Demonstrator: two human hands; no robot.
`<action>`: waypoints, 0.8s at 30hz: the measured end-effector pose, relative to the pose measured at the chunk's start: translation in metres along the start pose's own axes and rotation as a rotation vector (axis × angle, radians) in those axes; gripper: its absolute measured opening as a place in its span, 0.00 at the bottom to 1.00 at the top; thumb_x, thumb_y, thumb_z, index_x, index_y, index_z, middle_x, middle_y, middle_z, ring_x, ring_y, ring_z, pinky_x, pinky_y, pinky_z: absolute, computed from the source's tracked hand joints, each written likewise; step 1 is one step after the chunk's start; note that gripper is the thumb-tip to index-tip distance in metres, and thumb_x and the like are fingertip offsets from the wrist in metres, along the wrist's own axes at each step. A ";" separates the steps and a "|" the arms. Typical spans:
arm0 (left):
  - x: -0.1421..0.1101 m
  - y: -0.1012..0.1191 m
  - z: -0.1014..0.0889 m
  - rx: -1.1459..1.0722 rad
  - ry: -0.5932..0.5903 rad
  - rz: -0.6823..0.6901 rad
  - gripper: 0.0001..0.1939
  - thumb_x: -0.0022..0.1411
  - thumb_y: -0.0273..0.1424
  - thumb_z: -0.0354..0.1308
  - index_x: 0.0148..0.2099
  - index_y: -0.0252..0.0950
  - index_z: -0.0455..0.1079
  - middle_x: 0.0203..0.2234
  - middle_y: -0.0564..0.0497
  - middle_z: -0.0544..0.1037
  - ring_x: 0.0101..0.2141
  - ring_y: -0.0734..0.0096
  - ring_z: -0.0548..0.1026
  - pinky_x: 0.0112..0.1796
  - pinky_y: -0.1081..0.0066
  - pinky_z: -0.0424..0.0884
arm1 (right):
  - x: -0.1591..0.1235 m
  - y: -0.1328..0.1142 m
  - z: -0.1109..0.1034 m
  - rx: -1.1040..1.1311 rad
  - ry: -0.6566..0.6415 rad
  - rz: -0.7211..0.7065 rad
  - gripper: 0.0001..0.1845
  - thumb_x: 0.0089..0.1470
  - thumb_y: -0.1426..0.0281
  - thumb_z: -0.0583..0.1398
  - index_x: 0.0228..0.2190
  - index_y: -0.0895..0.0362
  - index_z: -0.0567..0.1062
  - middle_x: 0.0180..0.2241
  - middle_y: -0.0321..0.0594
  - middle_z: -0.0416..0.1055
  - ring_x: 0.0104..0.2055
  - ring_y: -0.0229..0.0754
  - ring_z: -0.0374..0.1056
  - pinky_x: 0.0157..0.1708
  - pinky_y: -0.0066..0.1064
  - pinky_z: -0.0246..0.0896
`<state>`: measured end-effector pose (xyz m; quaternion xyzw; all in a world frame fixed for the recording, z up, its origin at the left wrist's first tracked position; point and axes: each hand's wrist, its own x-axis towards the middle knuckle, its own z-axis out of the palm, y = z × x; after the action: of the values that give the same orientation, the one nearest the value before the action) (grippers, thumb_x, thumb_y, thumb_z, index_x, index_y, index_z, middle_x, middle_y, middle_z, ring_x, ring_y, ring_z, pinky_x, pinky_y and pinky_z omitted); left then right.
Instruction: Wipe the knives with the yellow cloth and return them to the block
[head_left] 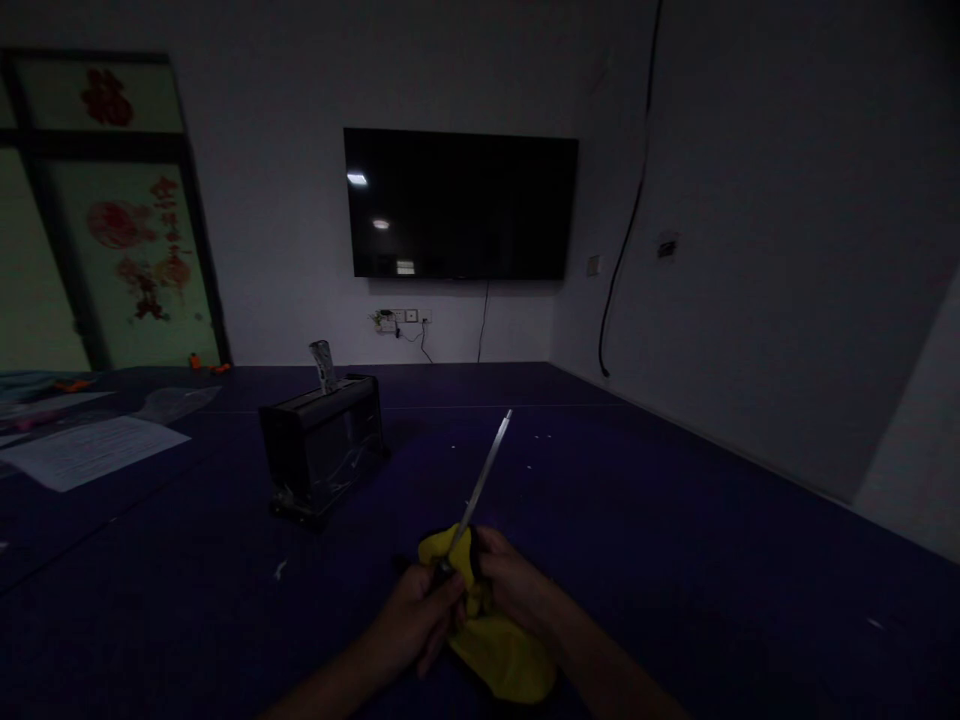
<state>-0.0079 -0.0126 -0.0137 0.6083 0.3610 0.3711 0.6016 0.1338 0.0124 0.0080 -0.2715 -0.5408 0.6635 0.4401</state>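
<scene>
My left hand [424, 612] is closed round the dark handle of a long, thin metal-shafted tool [486, 470]. Its pale shaft points up and away to the right; the dim light hides its exact kind. A yellow cloth [510, 655] with dark edging is bunched between both hands, and part of it sits behind the base of the shaft. On the cloth's right side, the fingers of my right hand [517, 582] are closed on it. The lower part of the cloth hangs below my hands.
A dark box-shaped appliance [330, 445] stands on the blue floor [675, 520] to the left, with a pale object [323, 366] upright on top. Printed paper [97, 450] and clear plastic [176, 402] lie farther left. A black cable [634, 215] hangs along the right wall.
</scene>
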 end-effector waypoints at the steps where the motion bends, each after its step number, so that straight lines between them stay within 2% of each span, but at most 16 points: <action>1: 0.000 -0.001 0.000 0.010 -0.007 -0.001 0.30 0.51 0.57 0.49 0.25 0.32 0.64 0.04 0.60 0.59 0.05 0.82 0.56 0.11 0.79 0.44 | 0.000 -0.001 0.001 0.012 0.001 0.003 0.17 0.38 0.69 0.65 0.34 0.62 0.76 0.26 0.40 0.73 0.21 0.36 0.66 0.21 0.26 0.61; 7: 0.000 0.001 0.000 0.048 0.003 0.004 0.30 0.49 0.59 0.49 0.25 0.33 0.64 0.04 0.60 0.59 0.05 0.82 0.54 0.11 0.78 0.44 | -0.002 -0.008 0.007 0.017 -0.032 0.020 0.19 0.35 0.69 0.65 0.34 0.64 0.76 0.21 0.38 0.72 0.15 0.32 0.62 0.15 0.23 0.57; 16: -0.001 -0.001 0.003 0.062 0.098 0.002 0.31 0.48 0.60 0.49 0.24 0.34 0.63 0.03 0.61 0.59 0.05 0.83 0.52 0.11 0.78 0.43 | 0.000 -0.007 0.008 0.003 0.011 0.024 0.21 0.34 0.67 0.68 0.33 0.64 0.76 0.20 0.38 0.72 0.16 0.33 0.64 0.17 0.24 0.59; 24: -0.003 0.003 0.005 0.079 0.122 0.034 0.31 0.47 0.60 0.48 0.25 0.34 0.62 0.04 0.60 0.59 0.05 0.82 0.53 0.11 0.78 0.42 | 0.001 -0.006 0.007 -0.009 0.057 -0.028 0.13 0.34 0.67 0.68 0.24 0.63 0.76 0.16 0.35 0.69 0.15 0.32 0.62 0.17 0.24 0.58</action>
<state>-0.0047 -0.0176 -0.0111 0.6139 0.4011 0.4032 0.5474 0.1290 0.0101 0.0158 -0.2846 -0.5347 0.6468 0.4633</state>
